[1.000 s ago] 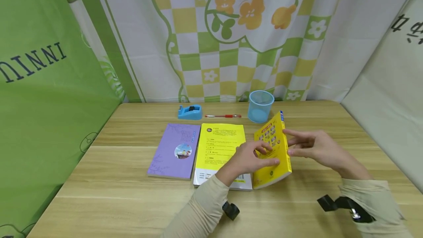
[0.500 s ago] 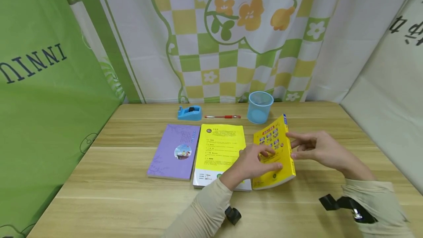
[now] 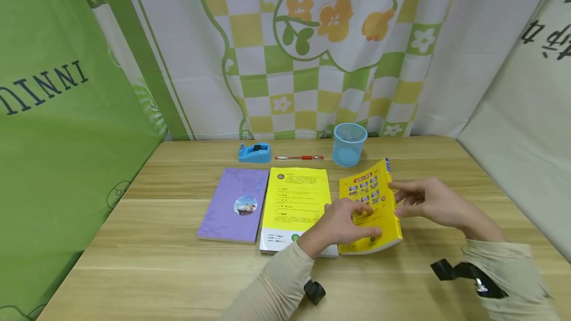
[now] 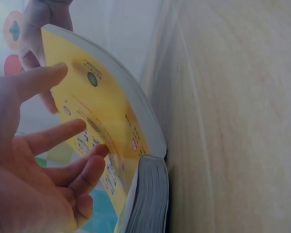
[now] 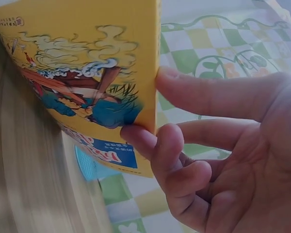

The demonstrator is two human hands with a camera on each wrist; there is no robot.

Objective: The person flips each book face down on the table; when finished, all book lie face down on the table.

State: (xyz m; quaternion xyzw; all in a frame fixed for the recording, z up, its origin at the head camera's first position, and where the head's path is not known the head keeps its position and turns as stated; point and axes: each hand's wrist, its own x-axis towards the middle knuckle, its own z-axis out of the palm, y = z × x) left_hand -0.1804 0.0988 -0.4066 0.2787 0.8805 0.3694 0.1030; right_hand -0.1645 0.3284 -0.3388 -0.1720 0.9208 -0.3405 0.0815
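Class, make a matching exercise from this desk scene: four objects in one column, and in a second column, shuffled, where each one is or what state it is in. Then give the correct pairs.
Things:
1. purple book
2. red pen
3. blue cup
4. tilted yellow book

Places or states:
A. held between both hands
B. lies between tape dispenser and cup
C. flat, leftmost of the three books
D. upright behind the held book

Pairs: 1-C, 2-B, 3-D, 4-A

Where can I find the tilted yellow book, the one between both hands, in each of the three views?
Head: yellow book right of centre, tilted, between both hands.
Left wrist: it fills the centre, page edges low.
Right wrist: its cover fills the upper left.
Shared landmark: the wooden table, also seen at and.
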